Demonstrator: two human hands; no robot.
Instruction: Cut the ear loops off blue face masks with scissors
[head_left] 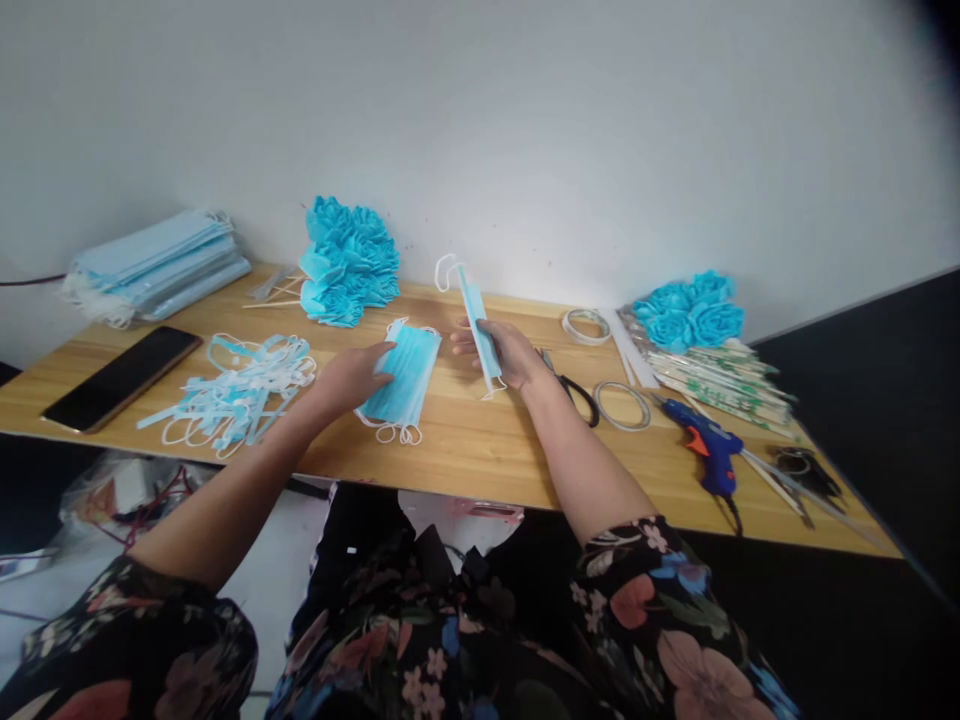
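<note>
In my right hand is a blue face mask, tilted nearly edge-on above the table, gripped between thumb and fingers with its white ear loops hanging loose. My left hand grips the left edge of a small stack of blue face masks, thumb on top; its other fingers are mostly hidden. White ear loops stick out at the stack's near and far ends. Left of that hand lies a tangled heap of cut-off blue strips and ear loops. Black-handled scissors rest beside my right wrist, partly behind it.
Blue paper-like flowers stand at the back, with more flowers at right beside wrapped sticks. A mask pile and phone occupy the left. Tape rolls, a wire coil and a blue glue gun lie right.
</note>
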